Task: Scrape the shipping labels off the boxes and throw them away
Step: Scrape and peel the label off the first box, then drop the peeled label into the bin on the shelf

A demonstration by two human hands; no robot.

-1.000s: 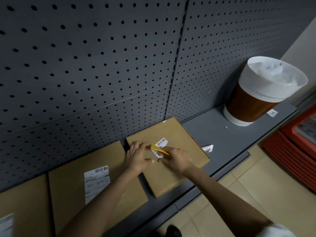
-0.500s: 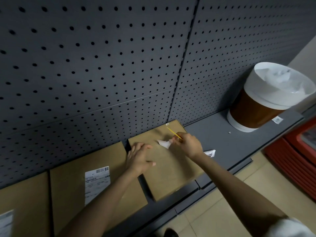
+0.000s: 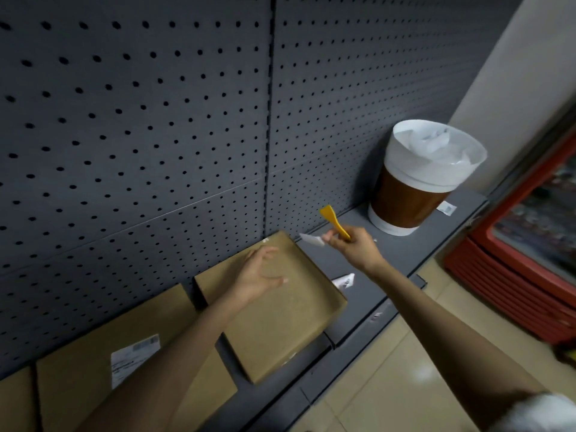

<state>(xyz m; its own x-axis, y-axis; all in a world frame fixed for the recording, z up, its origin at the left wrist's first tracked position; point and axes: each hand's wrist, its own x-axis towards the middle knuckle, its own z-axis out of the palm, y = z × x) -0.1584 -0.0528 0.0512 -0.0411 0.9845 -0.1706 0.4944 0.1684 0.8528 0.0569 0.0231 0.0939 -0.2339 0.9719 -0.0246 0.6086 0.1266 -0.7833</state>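
With the right hand [image 3: 353, 249] pinching both a peeled label [image 3: 311, 239] and the yellow scraper [image 3: 335, 222], disposal is underway. The left hand [image 3: 260, 275] hovers open over the box [image 3: 280, 322]; next, reach the bin [image 3: 427, 173]

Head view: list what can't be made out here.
- Print on the label of the middle box: blurred, too small.
- Far-left box: cut off by the frame edge.
- Contents of the bin: hidden by its white liner.
- Peeled label in the right hand beside the yellow scraper: motion-blurred, text unreadable.
- Left hand: contact with the bare box unclear.
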